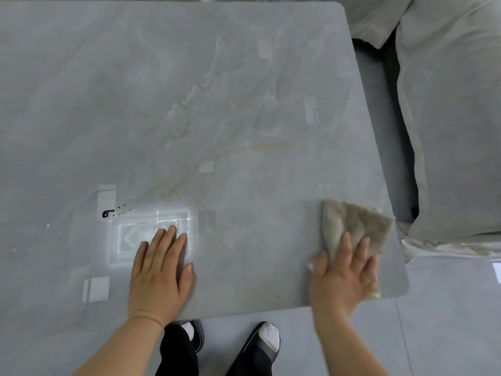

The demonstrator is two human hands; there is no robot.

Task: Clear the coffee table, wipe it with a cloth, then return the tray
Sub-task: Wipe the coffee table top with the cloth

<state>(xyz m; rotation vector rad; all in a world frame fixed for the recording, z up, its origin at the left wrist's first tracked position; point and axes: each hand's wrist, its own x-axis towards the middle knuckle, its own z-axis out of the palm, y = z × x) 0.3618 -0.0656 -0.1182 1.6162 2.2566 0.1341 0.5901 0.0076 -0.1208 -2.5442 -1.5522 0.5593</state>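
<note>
Table: the grey marbled table [189, 104] fills most of the view; its rounded near right corner lies just beyond my right hand, and its near edge runs above my feet
Left hand: my left hand [160, 275] lies flat, palm down, on the table close to the near edge, left of centre; the fingers are straight and together, pointing far, with the thumb out to the right; it grasps nothing
Right hand: my right hand [343, 278] presses palm down on the cloth at the near right corner; the fingers are spread and straight, not curled round the fabric, so the grip is released and the flat hand alone pins it; the hand looks blurred
Cloth: the beige cloth [355, 223] lies rumpled on the table; its far part fans out past my fingertips toward the right edge, a small corner shows by my little finger, and a scrap shows beside my thumb
Gap: my hands are well apart, with bare tabletop between them
Glare: a bright rectangular glare [151, 229] sits on the table under and just beyond my left fingertips
Mark: a small black mark [107, 213] shows far and left of my left hand
Sofa: a pale covered sofa [450, 118] stands right of the table, with a strip of floor between
Floor: grey floor [447, 321] shows on the right and near sides
Feet: black slippers [260, 346] over white socks stand by the near edge, between my arms
</note>
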